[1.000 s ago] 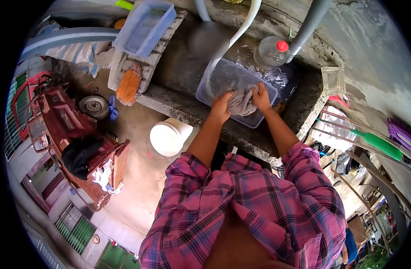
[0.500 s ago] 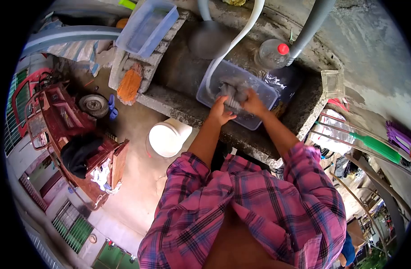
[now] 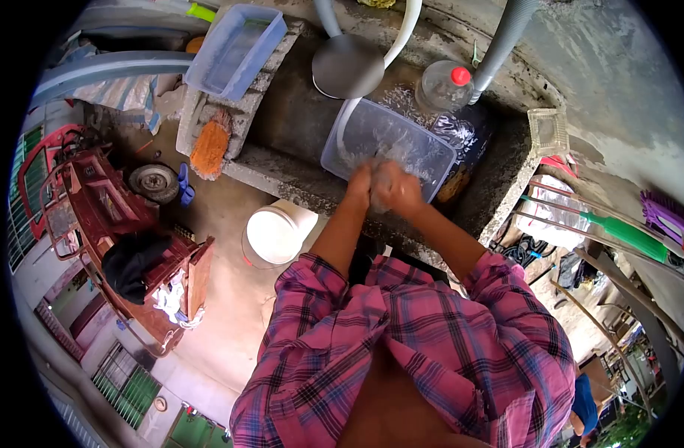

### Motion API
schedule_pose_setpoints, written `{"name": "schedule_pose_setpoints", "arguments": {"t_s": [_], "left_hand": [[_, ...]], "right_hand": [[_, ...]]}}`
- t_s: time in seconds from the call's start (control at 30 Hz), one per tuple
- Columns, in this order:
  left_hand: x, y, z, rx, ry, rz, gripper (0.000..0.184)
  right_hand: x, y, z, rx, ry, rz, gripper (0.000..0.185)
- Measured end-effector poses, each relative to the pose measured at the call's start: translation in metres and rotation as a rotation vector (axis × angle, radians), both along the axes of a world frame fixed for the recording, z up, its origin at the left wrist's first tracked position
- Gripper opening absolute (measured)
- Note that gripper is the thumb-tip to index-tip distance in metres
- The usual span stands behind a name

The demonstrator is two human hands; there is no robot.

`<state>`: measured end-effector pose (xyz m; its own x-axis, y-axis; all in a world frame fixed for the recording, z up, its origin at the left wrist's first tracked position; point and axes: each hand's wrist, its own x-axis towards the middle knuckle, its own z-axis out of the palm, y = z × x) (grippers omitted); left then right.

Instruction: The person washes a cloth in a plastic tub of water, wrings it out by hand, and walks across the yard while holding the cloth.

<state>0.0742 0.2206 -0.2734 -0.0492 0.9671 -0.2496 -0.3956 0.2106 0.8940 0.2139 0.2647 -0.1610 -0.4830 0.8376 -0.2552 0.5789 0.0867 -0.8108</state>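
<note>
My left hand (image 3: 360, 185) and my right hand (image 3: 401, 190) are closed and held close together over the near edge of a clear plastic tub (image 3: 331, 149). A grey cloth (image 3: 380, 179) is bunched between them, mostly hidden by the fingers and smeared by motion. Water in the tub is stirred and rippled. A white hose (image 3: 401, 37) curves down into the tub's left side. The tub sits inside a rough concrete basin (image 3: 282, 176).
A capped clear bottle (image 3: 440, 86) and a dark round disc (image 3: 348, 67) are behind the tub. A bluish bin (image 3: 237, 52) and an orange brush (image 3: 210, 148) lie on the left ledge. A white bucket (image 3: 273, 233) stands below. Long-handled tools (image 3: 625, 236) lean at right.
Both hands have drawn closer together and toward me, to the tub's near edge. The grey cloth, spread wider before, is now bunched between the fists.
</note>
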Motion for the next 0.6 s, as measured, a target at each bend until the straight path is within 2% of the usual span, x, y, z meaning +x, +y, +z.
{"name": "schedule_pose_setpoints", "arguments": {"t_s": [0.03, 0.07, 0.1, 0.17, 0.2, 0.27, 0.3, 0.37, 0.4, 0.47, 0.5, 0.53, 0.6], "left_hand": [[0.007, 0.013, 0.035, -0.405, -0.259, 0.134, 0.031], [0.011, 0.018, 0.052, -0.809, -0.517, 0.266, 0.031], [0.011, 0.019, 0.052, -0.775, -0.486, 0.265, 0.031], [0.007, 0.017, 0.052, -0.708, -0.416, 0.267, 0.030], [0.008, 0.023, 0.078, -0.754, -0.336, 0.326, 0.039], [0.003, 0.024, 0.087, -0.935, -0.212, 0.389, 0.053], [0.000, 0.025, 0.088, -1.022, -0.146, 0.419, 0.060], [-0.004, 0.021, 0.087, -1.018, -0.269, 0.377, 0.070], [-0.005, 0.018, 0.084, -1.014, -0.330, 0.355, 0.075], [-0.002, 0.015, 0.075, -1.084, -0.426, 0.388, 0.074], [0.001, 0.016, 0.069, -1.111, -0.475, 0.402, 0.074], [0.005, 0.016, 0.064, -1.153, -0.435, 0.411, 0.072], [0.009, 0.022, 0.081, -1.215, -0.538, 0.391, 0.065]], "right_hand": [[0.003, 0.009, -0.016, -0.116, -0.115, -0.076, 0.035], [0.007, 0.015, -0.035, -0.128, -0.051, -0.240, 0.035], [0.010, 0.022, -0.058, -0.133, 0.016, -0.402, 0.034], [0.026, 0.032, -0.114, 0.236, -0.034, -0.329, 0.037], [0.027, 0.031, -0.119, 0.083, -0.094, -0.399, 0.037], [0.029, 0.030, -0.129, -0.219, -0.218, -0.534, 0.039], [0.024, 0.021, -0.133, -0.202, -0.312, -0.354, 0.039], [0.012, -0.003, -0.134, -0.162, -0.489, 0.007, 0.041], [0.022, 0.005, -0.135, -0.128, -0.459, 0.378, 0.048], [0.027, 0.012, -0.156, -0.303, -0.556, 0.101, 0.046], [0.021, 0.023, -0.145, -0.383, -0.599, -0.043, 0.045], [0.025, 0.032, -0.132, -0.310, -0.377, -0.021, 0.042], [0.026, 0.047, -0.070, -0.383, -0.055, 0.216, 0.032]]}}
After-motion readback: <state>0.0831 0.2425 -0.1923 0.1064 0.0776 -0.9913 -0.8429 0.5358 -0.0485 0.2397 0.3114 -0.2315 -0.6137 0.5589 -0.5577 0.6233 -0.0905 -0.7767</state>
